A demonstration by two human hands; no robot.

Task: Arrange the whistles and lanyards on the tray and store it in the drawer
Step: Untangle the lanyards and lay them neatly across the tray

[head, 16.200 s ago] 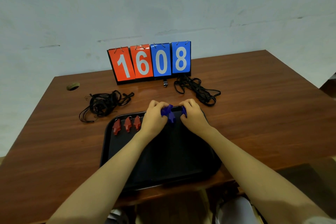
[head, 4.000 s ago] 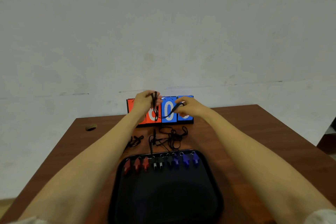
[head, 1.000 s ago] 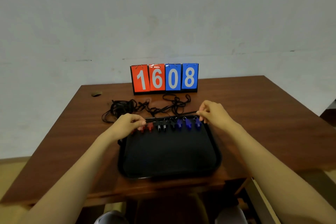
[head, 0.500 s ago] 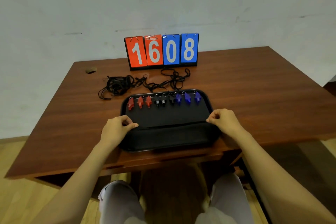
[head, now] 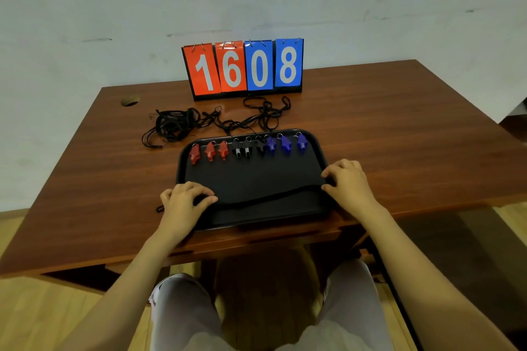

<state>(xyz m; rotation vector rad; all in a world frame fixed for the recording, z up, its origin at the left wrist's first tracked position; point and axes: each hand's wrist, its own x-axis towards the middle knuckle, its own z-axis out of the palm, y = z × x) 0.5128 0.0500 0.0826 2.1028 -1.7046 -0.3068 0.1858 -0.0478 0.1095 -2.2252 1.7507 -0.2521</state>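
My hands: left grip (head: 185, 198) and right grip (head: 346, 182) each pinch an end of one black cord lanyard (head: 268, 197), stretched across the near part of the black plastic tray (head: 256, 179).
Whistles: red (head: 209, 151), black (head: 246, 147) and blue (head: 285, 144) plastic whistles lined along the tray's far edge.
Bench (head: 399, 134): tangled black lanyards (head: 176, 125) beyond the tray.

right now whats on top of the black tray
Nine whistles line the far edge of the tray: three red, three black, three blue. One black lanyard stretches across the near part between both hands. Its ends are hidden under the fingers.
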